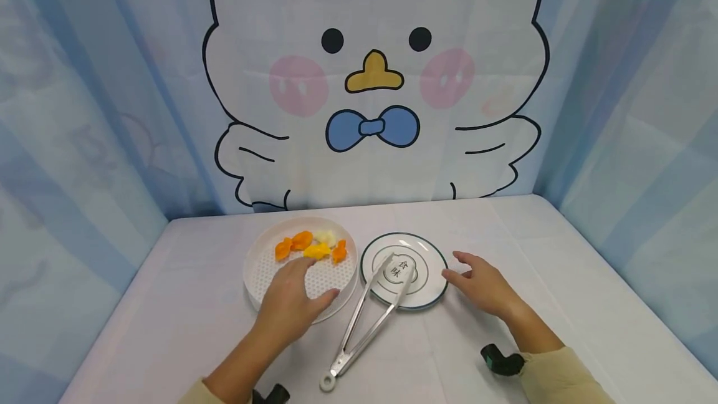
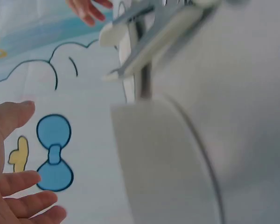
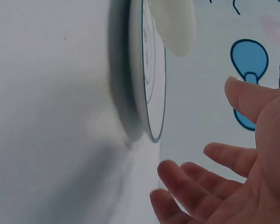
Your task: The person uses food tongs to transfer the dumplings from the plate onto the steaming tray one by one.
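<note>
In the head view my left hand (image 1: 288, 301) is held over the near part of a round white perforated tray (image 1: 258, 279), its fingers loosely spread and holding nothing. Small orange, yellow and pale pieces (image 1: 317, 251) lie toward the far side of that tray; their kind is unclear. Just right of the tray is a white plate (image 1: 432, 282) with a dark green rim. Metal tongs (image 1: 359, 345) with pale tips lie spread, tips over the plate and ring end toward me. Beside the plate's right edge hovers my right hand (image 1: 485, 285), fingers relaxed, nothing in it.
A white cloth covers the table (image 1: 449, 366). Behind it hangs a curtain (image 1: 376, 167) printed with a cartoon bird, and further curtains close off both sides. Black wrist devices (image 1: 501, 360) sit near each sleeve.
</note>
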A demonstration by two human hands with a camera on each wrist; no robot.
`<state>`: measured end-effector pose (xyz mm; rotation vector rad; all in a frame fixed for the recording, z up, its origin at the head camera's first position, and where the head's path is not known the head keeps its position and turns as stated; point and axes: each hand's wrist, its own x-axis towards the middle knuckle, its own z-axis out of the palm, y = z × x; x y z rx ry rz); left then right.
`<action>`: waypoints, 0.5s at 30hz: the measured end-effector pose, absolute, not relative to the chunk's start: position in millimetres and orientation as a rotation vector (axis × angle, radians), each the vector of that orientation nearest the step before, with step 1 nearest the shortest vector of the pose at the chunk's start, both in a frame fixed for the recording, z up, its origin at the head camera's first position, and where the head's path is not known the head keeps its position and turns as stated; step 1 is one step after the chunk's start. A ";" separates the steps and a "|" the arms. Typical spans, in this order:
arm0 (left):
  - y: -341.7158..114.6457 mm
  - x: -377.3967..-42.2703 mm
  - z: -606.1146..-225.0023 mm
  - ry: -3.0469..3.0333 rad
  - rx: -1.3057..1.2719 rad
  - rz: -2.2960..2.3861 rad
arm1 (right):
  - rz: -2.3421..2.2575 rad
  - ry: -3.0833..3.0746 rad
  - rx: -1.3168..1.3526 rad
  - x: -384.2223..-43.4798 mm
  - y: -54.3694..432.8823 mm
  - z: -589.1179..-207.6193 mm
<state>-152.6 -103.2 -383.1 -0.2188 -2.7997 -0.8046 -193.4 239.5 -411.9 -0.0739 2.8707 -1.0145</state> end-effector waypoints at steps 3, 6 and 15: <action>-120.2 -158.7 -376.1 -2.746 -0.237 -0.689 | -0.927 2.980 -0.145 -187.9 237.3 -406.6; -135.9 -162.9 -367.7 -2.729 -0.221 -0.558 | -0.780 3.111 -0.198 -182.1 233.6 -400.7; -172.2 -167.5 -354.5 -2.873 -0.105 -0.355 | -0.396 3.301 -0.173 -166.4 223.4 -386.4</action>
